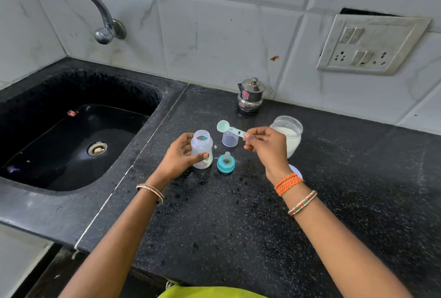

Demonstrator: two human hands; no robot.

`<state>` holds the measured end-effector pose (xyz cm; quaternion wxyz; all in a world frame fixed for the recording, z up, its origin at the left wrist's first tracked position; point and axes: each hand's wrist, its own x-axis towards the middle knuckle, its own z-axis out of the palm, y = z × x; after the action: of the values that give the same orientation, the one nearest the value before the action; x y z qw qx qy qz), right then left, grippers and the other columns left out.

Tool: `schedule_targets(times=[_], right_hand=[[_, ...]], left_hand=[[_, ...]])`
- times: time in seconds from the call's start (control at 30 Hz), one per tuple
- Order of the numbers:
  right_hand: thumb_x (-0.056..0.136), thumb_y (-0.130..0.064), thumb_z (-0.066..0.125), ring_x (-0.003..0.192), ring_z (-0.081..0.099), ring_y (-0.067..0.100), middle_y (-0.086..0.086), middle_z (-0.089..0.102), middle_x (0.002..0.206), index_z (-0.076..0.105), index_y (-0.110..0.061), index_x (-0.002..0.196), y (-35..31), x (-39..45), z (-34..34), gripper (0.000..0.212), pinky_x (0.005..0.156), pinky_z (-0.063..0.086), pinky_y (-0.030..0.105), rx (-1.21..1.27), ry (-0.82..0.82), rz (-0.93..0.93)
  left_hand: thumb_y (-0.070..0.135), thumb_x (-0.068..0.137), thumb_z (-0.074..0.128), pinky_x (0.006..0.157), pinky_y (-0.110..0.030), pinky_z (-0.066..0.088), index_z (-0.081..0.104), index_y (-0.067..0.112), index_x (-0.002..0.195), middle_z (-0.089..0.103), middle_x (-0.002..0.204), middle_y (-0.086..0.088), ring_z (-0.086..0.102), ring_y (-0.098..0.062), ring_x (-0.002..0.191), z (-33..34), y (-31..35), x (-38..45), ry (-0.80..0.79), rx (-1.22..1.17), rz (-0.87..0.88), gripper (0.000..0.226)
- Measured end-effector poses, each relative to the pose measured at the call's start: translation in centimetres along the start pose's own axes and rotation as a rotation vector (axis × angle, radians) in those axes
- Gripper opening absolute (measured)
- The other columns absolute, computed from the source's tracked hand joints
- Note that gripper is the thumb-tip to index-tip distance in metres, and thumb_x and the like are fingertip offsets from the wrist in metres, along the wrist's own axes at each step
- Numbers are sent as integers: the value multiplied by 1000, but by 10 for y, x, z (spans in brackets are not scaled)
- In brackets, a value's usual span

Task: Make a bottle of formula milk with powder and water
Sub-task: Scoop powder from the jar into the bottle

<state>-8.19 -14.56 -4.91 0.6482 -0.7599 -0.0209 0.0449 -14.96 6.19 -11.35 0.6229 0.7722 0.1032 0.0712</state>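
Observation:
An open clear baby bottle [201, 146] stands upright on the black counter, and my left hand [181, 154] wraps around its side. My right hand [266, 143] pinches the handle of a pale green measuring scoop [226, 128], whose bowl hangs above and right of the bottle's mouth and looks empty. Behind my right hand sits an open jar of white powder [290, 134]. A clear bottle cap [230, 139] stands under the scoop. The teal ring with its teat [226, 162] rests on the counter just right of the bottle.
A small steel lidded pot [251, 94] stands at the wall behind. A black sink [71, 135] with a curved tap [95, 8] fills the left side. A white lid [296, 171] peeks out under my right wrist. Water drops speckle the counter [238, 214].

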Motion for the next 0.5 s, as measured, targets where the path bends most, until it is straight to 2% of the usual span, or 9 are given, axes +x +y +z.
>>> schedule_targets(times=[0.13, 0.23, 0.3, 0.37, 0.43, 0.5], right_hand=[[85, 5, 64, 78, 66, 17, 11, 68, 86, 66, 2, 98, -2, 2, -4, 13, 75, 58, 26, 309, -22, 207], [86, 8, 60, 84, 66, 20, 12, 66, 90, 65, 1, 95, -7, 8, -15, 12, 73, 59, 24, 436, 31, 236], [86, 9, 60, 81, 66, 19, 11, 66, 87, 65, 4, 98, -10, 15, -28, 13, 70, 59, 21, 440, 120, 172], [83, 9, 64, 79, 66, 18, 8, 67, 83, 67, 1, 93, -8, 22, -47, 13, 70, 59, 21, 383, 232, 68], [81, 7, 67, 82, 68, 18, 6, 69, 85, 70, -2, 92, -3, 28, -68, 15, 73, 58, 25, 291, 353, -4], [81, 7, 67, 83, 68, 19, 8, 68, 87, 70, 1, 98, 2, 33, -86, 18, 74, 57, 26, 211, 439, -44]], left_hand=[[45, 60, 84, 108, -45, 39, 45, 34, 123, 53, 135, -1, 52, -17, 123, 0, 5, -2, -42, 12, -12, 75], [53, 64, 75, 114, -34, 26, 26, 31, 143, 32, 152, 0, 31, -11, 139, 8, 18, -6, 100, 74, 86, 96], [52, 73, 69, 110, -23, 24, 27, 28, 144, 32, 152, 6, 29, -5, 138, 17, 39, -9, 225, 135, 232, 87], [46, 81, 66, 108, -18, 28, 35, 24, 140, 41, 145, 8, 37, -2, 133, 27, 61, -10, 293, 172, 381, 70], [34, 85, 65, 108, -22, 34, 44, 23, 134, 51, 137, 9, 45, -2, 127, 39, 80, -8, 277, 178, 492, 54], [26, 88, 63, 106, -25, 38, 47, 24, 131, 54, 133, 12, 48, -1, 124, 53, 91, -4, 195, 162, 540, 47]])
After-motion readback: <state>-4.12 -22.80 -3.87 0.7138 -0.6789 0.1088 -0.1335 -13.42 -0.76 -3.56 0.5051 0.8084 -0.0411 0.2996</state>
